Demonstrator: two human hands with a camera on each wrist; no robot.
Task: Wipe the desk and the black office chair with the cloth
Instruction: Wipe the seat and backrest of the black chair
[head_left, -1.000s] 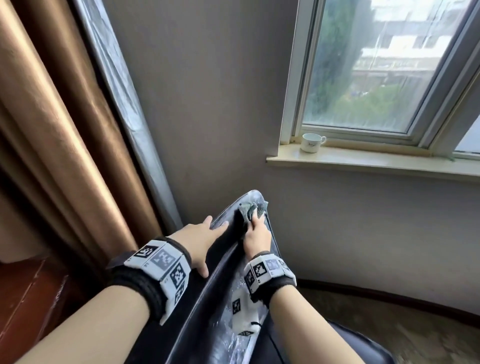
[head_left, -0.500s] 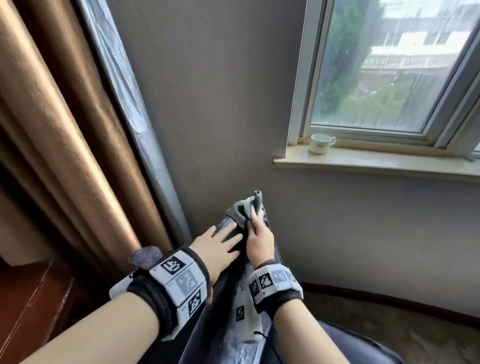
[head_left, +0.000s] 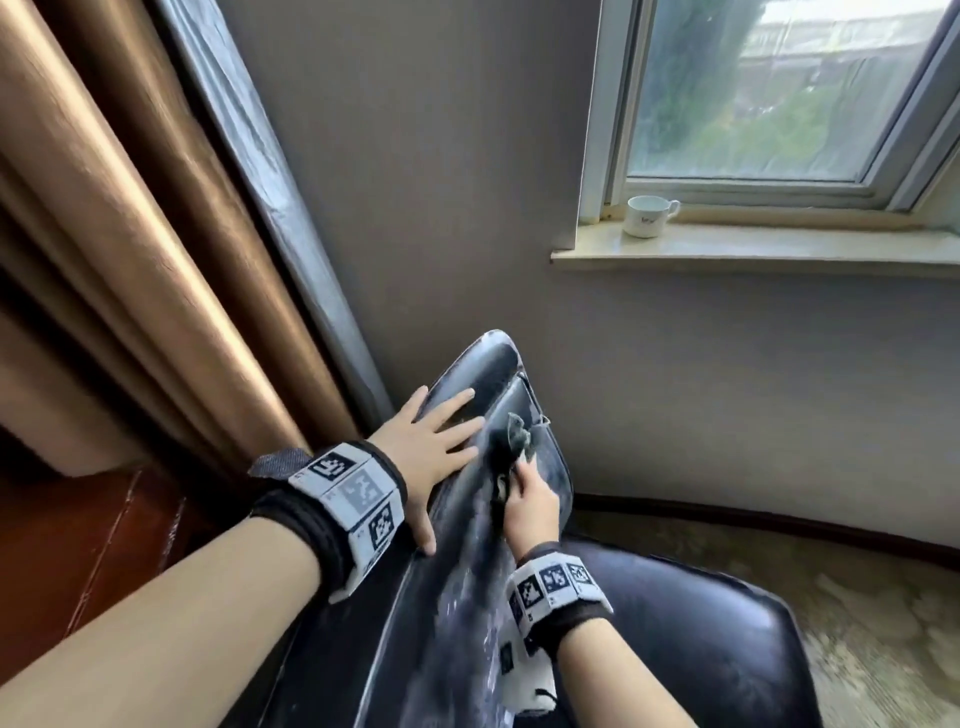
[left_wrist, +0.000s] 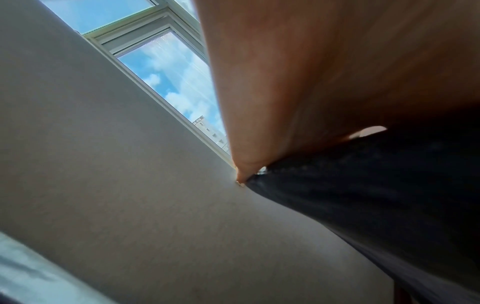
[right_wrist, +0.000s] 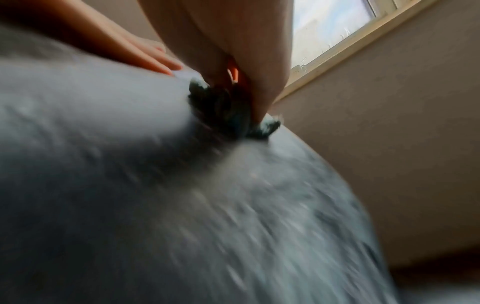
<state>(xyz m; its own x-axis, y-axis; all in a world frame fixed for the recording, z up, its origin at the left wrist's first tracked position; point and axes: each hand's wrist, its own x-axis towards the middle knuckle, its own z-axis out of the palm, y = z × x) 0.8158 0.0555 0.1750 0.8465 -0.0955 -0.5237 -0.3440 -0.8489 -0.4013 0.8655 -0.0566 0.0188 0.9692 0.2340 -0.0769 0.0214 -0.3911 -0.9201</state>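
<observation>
The black office chair (head_left: 483, 519) fills the lower middle of the head view, its worn, flaking backrest (right_wrist: 182, 205) tilted toward me and its seat (head_left: 701, 639) at the lower right. My right hand (head_left: 524, 499) grips a dark grey-green cloth (head_left: 517, 439) bunched against the front of the backrest, well below the top edge. In the right wrist view the cloth (right_wrist: 223, 107) is pressed between fingers and leather. My left hand (head_left: 441, 441) lies flat with spread fingers on the rear of the backrest. The left wrist view shows only the palm (left_wrist: 337, 72) on black leather.
A brown curtain (head_left: 130, 234) with a silver lining hangs at the left, close to the chair. The grey wall (head_left: 441, 182) stands just behind the backrest. A white cup (head_left: 647, 215) sits on the window sill (head_left: 753, 254). Carpet (head_left: 857, 597) shows at the lower right.
My right hand has dragged the cloth down from the top edge of the backrest onto its front face. The left hand has slid a little higher and flatter on the back.
</observation>
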